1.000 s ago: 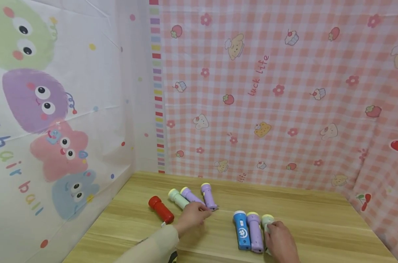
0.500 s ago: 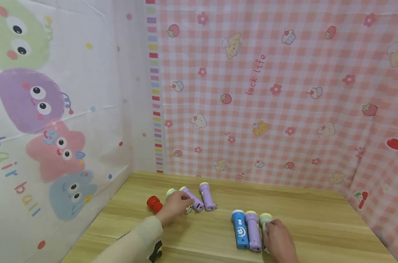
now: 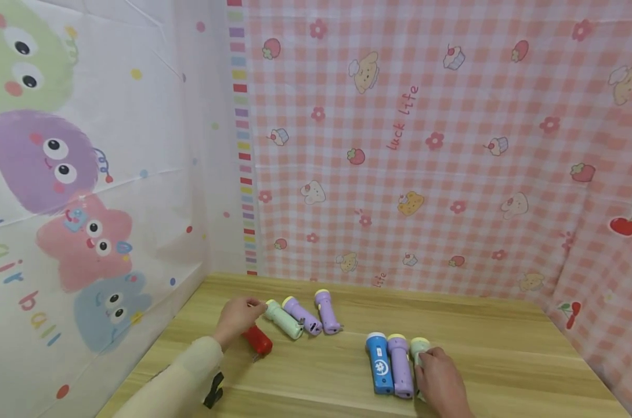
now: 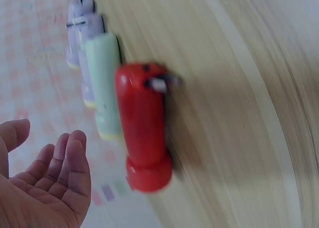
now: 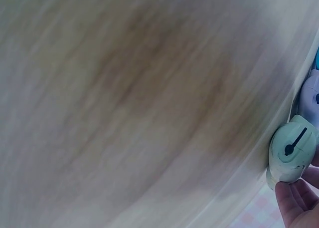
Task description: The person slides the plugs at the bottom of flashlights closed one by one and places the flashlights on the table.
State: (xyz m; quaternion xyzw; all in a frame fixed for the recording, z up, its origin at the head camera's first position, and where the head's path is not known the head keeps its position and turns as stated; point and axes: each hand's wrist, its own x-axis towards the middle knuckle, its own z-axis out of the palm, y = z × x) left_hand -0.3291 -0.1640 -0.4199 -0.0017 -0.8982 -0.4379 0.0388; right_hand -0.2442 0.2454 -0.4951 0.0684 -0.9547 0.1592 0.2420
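Observation:
My left hand (image 3: 237, 319) hovers by the head of a red flashlight (image 3: 258, 341), hiding part of it. In the left wrist view its fingers are relaxed and hold nothing, apart from the red flashlight (image 4: 142, 118). To the right of that lie a light green flashlight (image 3: 284, 321) and two purple ones, the nearer purple flashlight (image 3: 302, 316) beside the green. My right hand (image 3: 441, 377) holds another light green flashlight (image 3: 419, 346) by its body. This one lies at the right end of a row with a purple flashlight (image 3: 401, 367) and a blue flashlight (image 3: 380, 364).
The wooden table (image 3: 326, 383) bears both groups of flashlights, with a gap between them. A pink checked cloth (image 3: 451, 174) hangs behind, and a white cartoon-printed sheet (image 3: 154, 116) hangs at the left. A black strap (image 3: 214, 391) shows at the left sleeve.
My left hand has moved left, from the nearer purple flashlight past the green one to the red one. The right hand stays on its green flashlight.

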